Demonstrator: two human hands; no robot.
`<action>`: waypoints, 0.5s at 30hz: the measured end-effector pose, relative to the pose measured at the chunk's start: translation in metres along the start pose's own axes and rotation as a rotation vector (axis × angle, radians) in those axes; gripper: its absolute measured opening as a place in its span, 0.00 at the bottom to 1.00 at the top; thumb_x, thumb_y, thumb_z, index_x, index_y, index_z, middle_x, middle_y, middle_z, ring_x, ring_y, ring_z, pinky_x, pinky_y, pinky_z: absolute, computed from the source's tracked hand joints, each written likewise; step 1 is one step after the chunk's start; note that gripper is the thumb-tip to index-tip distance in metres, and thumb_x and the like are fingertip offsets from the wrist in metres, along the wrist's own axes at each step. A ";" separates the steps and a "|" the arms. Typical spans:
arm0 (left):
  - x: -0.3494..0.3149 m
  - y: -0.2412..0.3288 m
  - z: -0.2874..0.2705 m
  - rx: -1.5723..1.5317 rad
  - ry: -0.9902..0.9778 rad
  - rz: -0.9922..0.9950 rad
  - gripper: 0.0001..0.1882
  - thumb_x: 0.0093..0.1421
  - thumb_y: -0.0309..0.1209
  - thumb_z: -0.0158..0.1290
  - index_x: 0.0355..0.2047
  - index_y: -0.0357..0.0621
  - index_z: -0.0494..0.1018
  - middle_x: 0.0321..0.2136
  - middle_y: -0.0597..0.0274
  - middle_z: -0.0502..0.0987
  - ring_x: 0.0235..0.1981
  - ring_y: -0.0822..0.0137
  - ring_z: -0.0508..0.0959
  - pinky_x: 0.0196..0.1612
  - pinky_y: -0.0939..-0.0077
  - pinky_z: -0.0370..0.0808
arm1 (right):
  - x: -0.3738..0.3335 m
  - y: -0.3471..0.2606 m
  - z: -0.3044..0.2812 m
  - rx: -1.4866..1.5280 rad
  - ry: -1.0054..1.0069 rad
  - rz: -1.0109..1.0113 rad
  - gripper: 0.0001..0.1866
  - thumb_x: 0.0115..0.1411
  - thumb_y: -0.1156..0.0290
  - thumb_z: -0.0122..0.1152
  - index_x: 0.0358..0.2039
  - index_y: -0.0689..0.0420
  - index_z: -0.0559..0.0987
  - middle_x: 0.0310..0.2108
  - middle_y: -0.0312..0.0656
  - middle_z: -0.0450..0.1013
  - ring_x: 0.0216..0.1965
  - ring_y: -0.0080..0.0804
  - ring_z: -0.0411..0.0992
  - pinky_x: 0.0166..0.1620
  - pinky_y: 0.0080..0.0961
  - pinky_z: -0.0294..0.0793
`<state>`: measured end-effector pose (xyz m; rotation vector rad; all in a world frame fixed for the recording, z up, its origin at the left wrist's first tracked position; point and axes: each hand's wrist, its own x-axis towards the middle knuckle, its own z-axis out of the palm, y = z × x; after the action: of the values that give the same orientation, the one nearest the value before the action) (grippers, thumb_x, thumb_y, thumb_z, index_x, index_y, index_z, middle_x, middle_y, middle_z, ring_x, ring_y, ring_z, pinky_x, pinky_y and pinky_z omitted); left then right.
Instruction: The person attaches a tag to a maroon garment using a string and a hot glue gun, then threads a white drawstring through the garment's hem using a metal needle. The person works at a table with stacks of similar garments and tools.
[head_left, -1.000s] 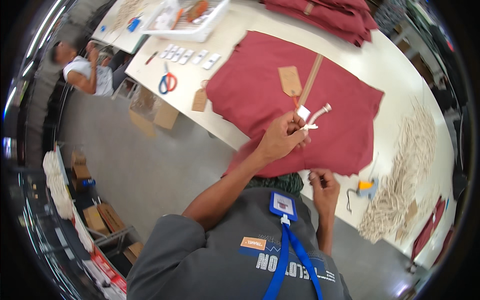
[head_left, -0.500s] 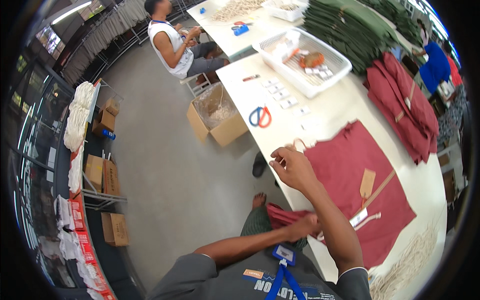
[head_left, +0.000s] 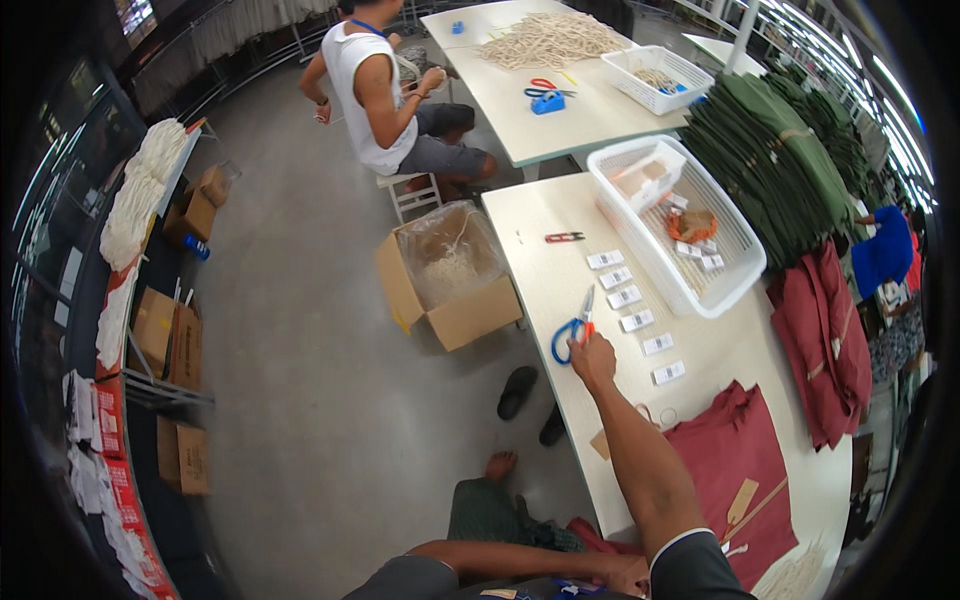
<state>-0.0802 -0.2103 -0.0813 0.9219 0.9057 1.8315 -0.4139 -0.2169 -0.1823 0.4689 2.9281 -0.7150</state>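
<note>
My right hand (head_left: 593,362) is closed on the red-and-blue handles of a pair of scissors (head_left: 573,337), whose blades point away from me across the white table. My left hand (head_left: 627,574) is low at the near table edge, close to a hanging fold of dark red cloth (head_left: 592,533); my right sleeve partly covers it and its fingers are hidden. A dark red cloth piece (head_left: 735,462) lies on the table to the right of my right forearm, with a tan hang tag (head_left: 742,499) on it.
Several white labels (head_left: 636,320) form a row beside red thread snips (head_left: 565,238). A white basket (head_left: 690,240) stands behind them, with green folded cloth (head_left: 770,150) and red cloth (head_left: 822,345) to its right. Left of the table is an open carton (head_left: 470,312); a person (head_left: 375,100) sits beyond it.
My right hand has moved from above the red cloth out to the scissors and taken hold of their handles. My left hand has dropped lower in view. The whole view has shifted.
</note>
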 end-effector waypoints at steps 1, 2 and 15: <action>-0.001 0.003 -0.008 0.007 0.002 0.009 0.09 0.54 0.22 0.54 0.36 0.34 0.77 0.27 0.58 0.81 0.25 0.65 0.80 0.30 0.67 0.76 | 0.003 0.002 0.004 -0.001 -0.020 0.004 0.24 0.55 0.52 0.70 0.41 0.61 0.80 0.38 0.57 0.78 0.43 0.57 0.78 0.46 0.48 0.76; -0.001 0.004 -0.017 0.028 0.019 0.026 0.09 0.53 0.22 0.54 0.36 0.34 0.77 0.27 0.58 0.81 0.25 0.65 0.80 0.30 0.67 0.76 | 0.006 0.004 0.006 -0.001 -0.060 0.013 0.26 0.55 0.52 0.70 0.42 0.62 0.79 0.40 0.56 0.77 0.44 0.58 0.77 0.47 0.50 0.76; 0.030 -0.020 -0.051 0.326 0.132 0.093 0.06 0.50 0.25 0.56 0.29 0.36 0.76 0.23 0.56 0.79 0.21 0.62 0.78 0.27 0.65 0.74 | 0.022 0.030 -0.015 -0.131 -0.073 -0.024 0.24 0.55 0.49 0.67 0.34 0.61 0.82 0.37 0.55 0.81 0.41 0.55 0.81 0.44 0.46 0.81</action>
<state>-0.1271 -0.1869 -0.1146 1.0650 1.2898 1.8728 -0.4251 -0.1790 -0.1855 0.3874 2.8932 -0.5266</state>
